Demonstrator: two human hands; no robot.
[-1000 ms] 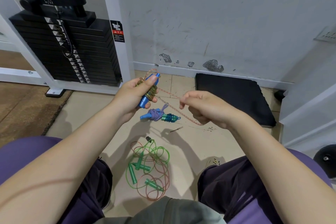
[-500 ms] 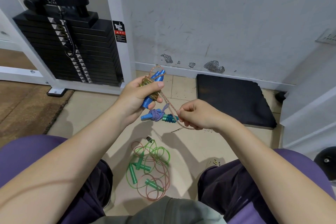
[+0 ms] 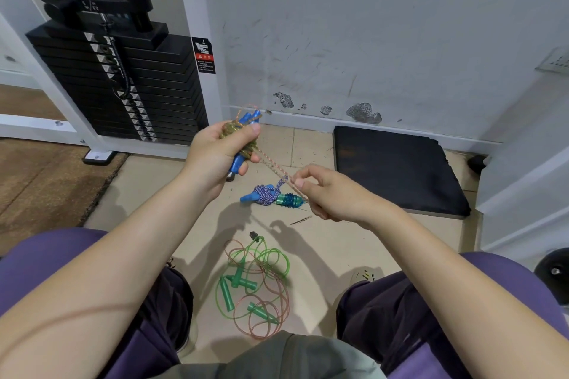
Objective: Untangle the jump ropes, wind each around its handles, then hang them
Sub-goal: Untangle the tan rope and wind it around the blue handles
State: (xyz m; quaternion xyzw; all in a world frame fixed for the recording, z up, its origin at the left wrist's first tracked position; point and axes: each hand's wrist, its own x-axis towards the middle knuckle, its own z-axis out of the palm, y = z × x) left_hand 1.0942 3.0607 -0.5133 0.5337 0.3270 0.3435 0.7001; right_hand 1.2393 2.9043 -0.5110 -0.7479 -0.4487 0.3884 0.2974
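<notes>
My left hand [image 3: 220, 151] grips a pair of blue handles [image 3: 239, 160] with speckled orange rope wound around them. A doubled strand of that orange rope [image 3: 272, 164] runs taut down to my right hand [image 3: 326, 194], which pinches it between thumb and fingers. On the floor below lies a wound jump rope [image 3: 271, 196] with purple cord around a blue and a teal handle. Nearer my knees sits a loose tangle of green and orange-pink ropes [image 3: 257, 283] with several green handles.
A black weight stack [image 3: 123, 83] in a white frame stands at the back left against the scuffed wall. A black foam pad [image 3: 397, 168] lies on the tiles at the right. Brown matting [image 3: 46, 181] covers the floor at the left. My purple-clad knees frame the tangle.
My right hand moved down and toward the left hand, then pulled the doubled strand taut below the handles. The left hand tilted the blue handles more upright.
</notes>
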